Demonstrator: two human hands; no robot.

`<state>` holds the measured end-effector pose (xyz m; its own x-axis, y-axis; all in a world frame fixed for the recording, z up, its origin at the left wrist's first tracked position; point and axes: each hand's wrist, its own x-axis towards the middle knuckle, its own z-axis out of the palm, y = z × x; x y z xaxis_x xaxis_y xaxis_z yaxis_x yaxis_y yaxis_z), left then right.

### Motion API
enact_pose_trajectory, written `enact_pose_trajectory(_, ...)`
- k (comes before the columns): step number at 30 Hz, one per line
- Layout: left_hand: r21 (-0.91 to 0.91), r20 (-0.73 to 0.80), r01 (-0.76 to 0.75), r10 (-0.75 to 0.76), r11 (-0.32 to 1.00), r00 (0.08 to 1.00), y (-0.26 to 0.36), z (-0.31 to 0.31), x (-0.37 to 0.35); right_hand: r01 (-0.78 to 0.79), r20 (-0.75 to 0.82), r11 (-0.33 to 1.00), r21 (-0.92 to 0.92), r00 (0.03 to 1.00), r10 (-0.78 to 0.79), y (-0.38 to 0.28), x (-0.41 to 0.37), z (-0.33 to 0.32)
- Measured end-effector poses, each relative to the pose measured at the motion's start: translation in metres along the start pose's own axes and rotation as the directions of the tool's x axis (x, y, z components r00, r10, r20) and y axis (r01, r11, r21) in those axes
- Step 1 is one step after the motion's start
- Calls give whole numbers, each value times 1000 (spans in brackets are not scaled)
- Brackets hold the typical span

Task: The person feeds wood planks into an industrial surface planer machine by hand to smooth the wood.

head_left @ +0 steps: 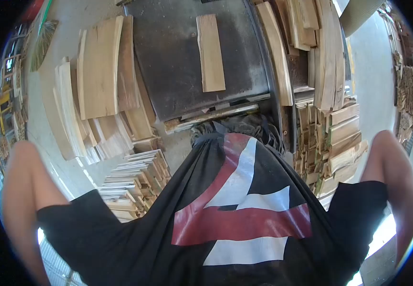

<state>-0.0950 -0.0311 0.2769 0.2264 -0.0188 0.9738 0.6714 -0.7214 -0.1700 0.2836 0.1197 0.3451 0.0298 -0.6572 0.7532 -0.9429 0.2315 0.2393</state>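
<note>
Neither of my hands shows; only my bent bare arms are in view, elbows out at the left and right edges, and both forearms run out of the picture. In front of me a single wooden board (211,57) lies lengthwise on a dark metal table (168,62). Its left edge is uneven and a small knot shows near the far end. Nothing touches the board.
Wide planks (99,71) lean left of the table above a stack of thin boards (137,183). At right are a long board (278,57), more planks (329,62) and stacked wood (342,138). A broom (43,45) stands far left; a thick hose (363,14) hangs upper right.
</note>
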Motion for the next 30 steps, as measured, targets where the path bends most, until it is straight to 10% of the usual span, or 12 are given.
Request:
enact_pose_trajectory(3,22,4,21,-21,1000,1000,-1,-5,-4,-67,-280,984,166,953,112,-19,-69,-26)
enact_pose_trajectory(5,80,-5,100,-100,992,995,-7,-15,-24,-427,-526,903,-52,780,339,-37,-145,-19)
enact_pose_trajectory(7,217,-104,371,-356,903,929,-14,-36,-78,-936,-835,336,-109,270,479,-50,-245,41)
enact_pose_trajectory(10,479,-330,828,-814,292,478,-43,-58,-234,-860,-679,-470,198,-466,568,-63,-339,167)
enact_pose_trajectory(11,680,-343,722,-925,-125,163,-52,-73,-258,-792,-587,-598,-122,-428,687,-79,-362,200)
enact_pose_trajectory(13,661,-284,736,-957,-146,65,-75,-118,-352,-840,-417,-484,-243,-360,835,-103,-375,252)
enact_pose_trajectory(14,725,-186,688,-959,13,215,-78,-142,-401,-815,-409,-559,-153,-462,787,-113,-372,278)
enact_pose_trajectory(15,886,-177,454,-974,-96,140,-67,-143,-411,-773,-398,-631,-67,-559,727,-122,-369,300)
enact_pose_trajectory(17,949,-284,161,-958,-272,50,-43,-135,-455,-808,-370,-532,-253,-427,825,-139,-374,320)
enact_pose_trajectory(19,920,-366,161,-930,-356,33,-28,-121,-494,-783,-432,-551,-289,-407,805,-143,-375,327)
enact_pose_trajectory(21,917,-349,289,-904,-274,248,-30,-119,-489,-810,-629,-587,11,-462,625,-125,-385,330)
enact_pose_trajectory(30,808,-509,454,-834,-376,215,-32,-91,-475,-743,-595,-514,-429,-196,780,-128,-421,332)
